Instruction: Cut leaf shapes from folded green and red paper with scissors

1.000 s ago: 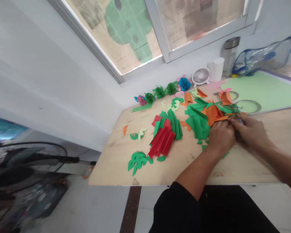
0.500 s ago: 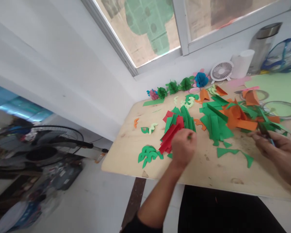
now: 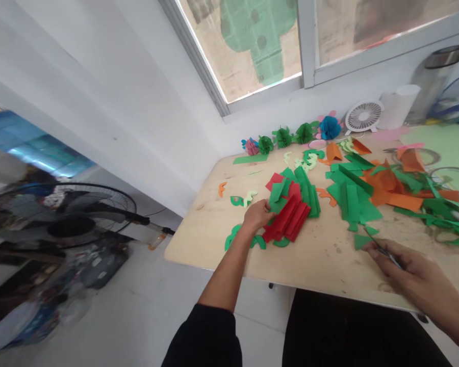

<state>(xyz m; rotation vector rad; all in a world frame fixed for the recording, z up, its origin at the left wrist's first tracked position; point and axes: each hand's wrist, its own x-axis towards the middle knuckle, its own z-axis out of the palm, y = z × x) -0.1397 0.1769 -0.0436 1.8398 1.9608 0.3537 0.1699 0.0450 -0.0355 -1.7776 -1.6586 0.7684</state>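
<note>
My left hand [image 3: 257, 215] is closed, its fingertips pinching the edge of a folded green paper piece [image 3: 277, 196]. This piece lies among folded red papers [image 3: 288, 218], with more folded green papers [image 3: 308, 191] just to the right. Under and beside my left forearm are curved green cutouts [image 3: 257, 241]. My right hand [image 3: 411, 267] is wrapped round a pair of scissors [image 3: 384, 250], its blades pointing up and left. A small green scrap [image 3: 361, 241] lies at its fingertips; whether they hold it is unclear.
Green and orange papers [image 3: 396, 191] lie heaped at the right. Paper flowers [image 3: 304, 133], a small white fan [image 3: 364, 116] and a steel-capped bottle [image 3: 434, 84] line the wall. A large floor fan [image 3: 80, 219] stands left of the table [image 3: 199, 234].
My left hand has moved left off the red papers and now pinches the green piece. My right hand has come left and nearer with the scissors. The view has shifted slightly.
</note>
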